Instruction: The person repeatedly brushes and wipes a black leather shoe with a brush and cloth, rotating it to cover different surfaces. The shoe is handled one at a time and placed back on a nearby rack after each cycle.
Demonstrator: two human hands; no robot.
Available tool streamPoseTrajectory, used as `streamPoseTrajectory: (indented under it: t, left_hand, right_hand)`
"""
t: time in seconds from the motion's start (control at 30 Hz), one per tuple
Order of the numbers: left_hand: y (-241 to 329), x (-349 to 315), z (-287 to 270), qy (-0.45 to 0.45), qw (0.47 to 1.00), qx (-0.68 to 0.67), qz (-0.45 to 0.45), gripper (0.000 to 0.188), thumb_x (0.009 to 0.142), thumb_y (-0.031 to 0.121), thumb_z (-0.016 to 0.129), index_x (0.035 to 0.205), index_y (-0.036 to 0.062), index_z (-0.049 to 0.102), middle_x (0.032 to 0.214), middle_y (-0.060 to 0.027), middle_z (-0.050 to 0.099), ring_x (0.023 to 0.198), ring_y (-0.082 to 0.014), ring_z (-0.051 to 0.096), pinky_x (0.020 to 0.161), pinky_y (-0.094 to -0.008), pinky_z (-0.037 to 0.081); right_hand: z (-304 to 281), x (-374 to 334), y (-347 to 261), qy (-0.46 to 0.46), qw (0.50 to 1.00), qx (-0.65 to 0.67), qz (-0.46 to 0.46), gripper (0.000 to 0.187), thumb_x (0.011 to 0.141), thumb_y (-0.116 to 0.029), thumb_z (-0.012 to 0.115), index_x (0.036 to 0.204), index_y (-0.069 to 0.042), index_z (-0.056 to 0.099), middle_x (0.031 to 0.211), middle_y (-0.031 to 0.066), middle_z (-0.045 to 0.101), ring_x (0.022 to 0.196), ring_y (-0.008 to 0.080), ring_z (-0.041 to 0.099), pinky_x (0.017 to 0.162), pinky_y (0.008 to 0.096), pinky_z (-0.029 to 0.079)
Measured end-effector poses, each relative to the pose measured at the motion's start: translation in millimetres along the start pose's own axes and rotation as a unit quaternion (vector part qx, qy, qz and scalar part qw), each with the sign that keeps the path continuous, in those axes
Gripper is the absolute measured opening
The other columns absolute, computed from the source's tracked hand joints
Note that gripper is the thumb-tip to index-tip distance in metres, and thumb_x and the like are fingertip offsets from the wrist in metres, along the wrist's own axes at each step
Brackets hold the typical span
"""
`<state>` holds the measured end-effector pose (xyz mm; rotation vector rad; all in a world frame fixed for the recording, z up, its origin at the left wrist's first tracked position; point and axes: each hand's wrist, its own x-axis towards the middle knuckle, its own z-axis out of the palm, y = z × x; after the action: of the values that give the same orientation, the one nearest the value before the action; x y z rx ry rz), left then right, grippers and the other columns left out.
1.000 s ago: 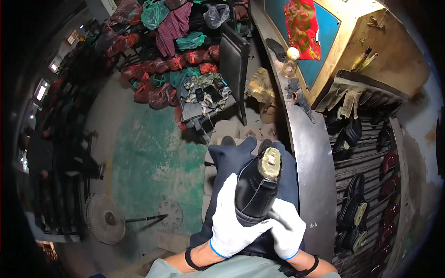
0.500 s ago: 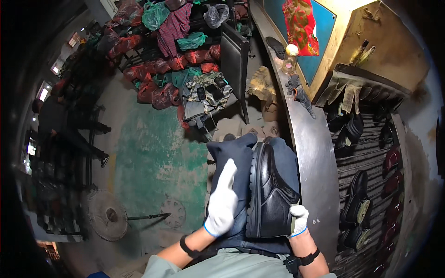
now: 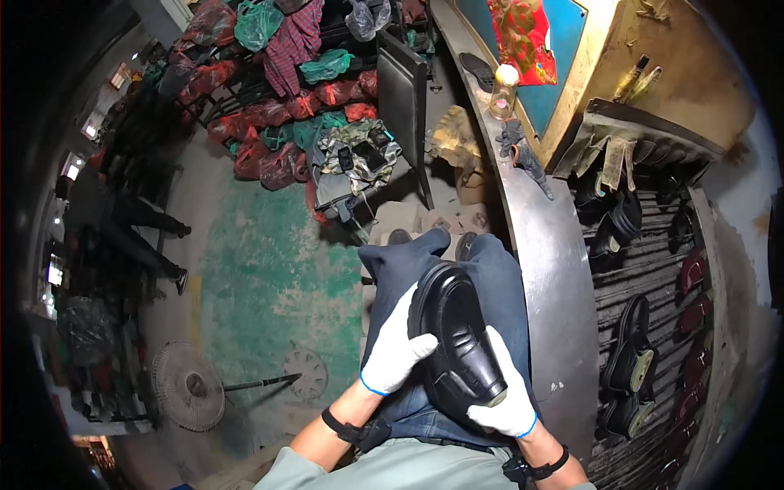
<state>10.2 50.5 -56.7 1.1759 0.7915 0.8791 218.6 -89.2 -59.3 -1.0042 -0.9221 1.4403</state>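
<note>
A black leather shoe (image 3: 457, 335) is held over my lap, toe pointing away from me and its upper facing up. My left hand (image 3: 396, 347), in a white glove, grips the shoe's left side along the sole, thumb over the edge. My right hand (image 3: 508, 392), gloved in white too, is closed around the heel end at the lower right. The fingers under the shoe are hidden. Below it are my blue trousers (image 3: 506, 282).
To my right runs a metal ledge (image 3: 559, 286) bearing a glass jar (image 3: 504, 94) and dark gloves (image 3: 527, 159). Beyond it, black shoes (image 3: 633, 343) sit on a slatted rack. On the left stands a fan (image 3: 189, 384). Ahead are a chair (image 3: 404, 114) and bagged goods (image 3: 278, 163). A person (image 3: 122, 212) is farther left.
The shoe has turned from its side to upper-up, its toe now tilted left. My left hand, earlier apart with fingers extended, has come onto it; my right hand still holds the heel end.
</note>
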Motion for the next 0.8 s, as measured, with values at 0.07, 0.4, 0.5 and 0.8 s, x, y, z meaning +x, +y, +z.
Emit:
streamPoseTrajectory:
  t: [0.07,0.4,0.5,0.8]
  left_hand:
    - [12.1,14.3,-10.4,0.014,0.999,0.047,0.005,0.1,0.087,0.028,0.094,0.168,-0.0028,0.044,0.162,-0.014,0.058,0.151,-0.0249,0.053,0.131,-0.0416,0.039]
    - [-11.4,19.3,-65.0,-0.008,0.998,-0.038,-0.044,0.087,0.077,0.028,0.098,0.149,-0.0034,0.06,0.137,-0.0105,0.073,0.125,-0.0206,0.069,0.114,-0.0385,0.054]
    - [-8.1,23.0,-63.2,-0.009,0.999,-0.017,-0.04,0.089,0.076,0.034,0.099,0.148,-0.0036,0.061,0.137,-0.0111,0.072,0.126,-0.0211,0.069,0.115,-0.0388,0.054]
    - [-24.4,20.6,-82.4,-0.018,0.994,-0.08,-0.067,0.098,0.072,0.043,0.102,0.148,-0.0036,0.061,0.135,-0.013,0.074,0.123,-0.0222,0.071,0.112,-0.0394,0.056]
  right_hand:
    - [3.9,-2.2,6.9,0.004,0.962,-0.26,-0.082,0.128,0.075,-0.032,0.099,0.174,0.007,0.027,0.167,0.0286,0.046,0.156,0.0433,0.049,0.129,0.05,0.039]
    - [17.6,67.2,12.9,-0.015,0.959,-0.266,-0.095,0.116,0.09,-0.035,0.091,0.176,0.005,0.025,0.179,0.031,0.032,0.166,0.0441,0.037,0.134,0.0481,0.034]
    - [35.4,94.4,12.6,-0.037,0.945,-0.289,-0.147,0.117,0.09,-0.035,0.091,0.177,0.004,0.023,0.181,0.0301,0.031,0.167,0.0434,0.036,0.136,0.047,0.032]
    - [-5.3,113.4,27.5,-0.044,0.996,-0.046,0.07,0.057,0.095,-0.01,0.089,0.147,0.002,0.069,0.119,0.0039,0.074,0.104,0.0096,0.065,0.092,0.0275,0.055]
